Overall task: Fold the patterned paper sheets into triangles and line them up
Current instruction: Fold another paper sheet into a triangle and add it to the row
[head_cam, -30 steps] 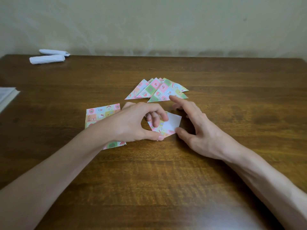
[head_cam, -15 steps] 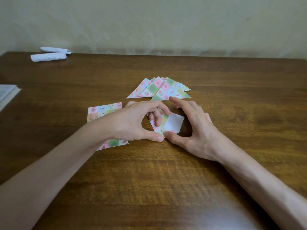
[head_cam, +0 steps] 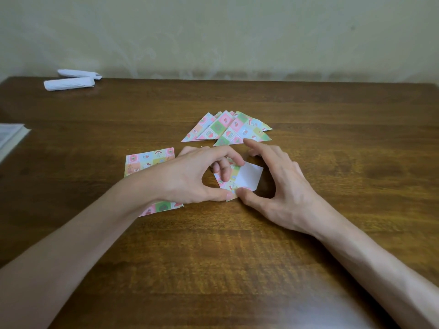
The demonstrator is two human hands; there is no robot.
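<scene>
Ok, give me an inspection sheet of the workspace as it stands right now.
Surface: wooden table, dark brown.
Job's things: sheet being folded, white back showing; fanned folded triangles behind it; flat patterned sheets partly under the left forearm.
Clutter: two rolled white papers at far left; white book or pad at left edge.
Hands: left hand and right hand both pinch the sheet.
Cables: nothing seen.
Surroundings: pale wall behind.
</scene>
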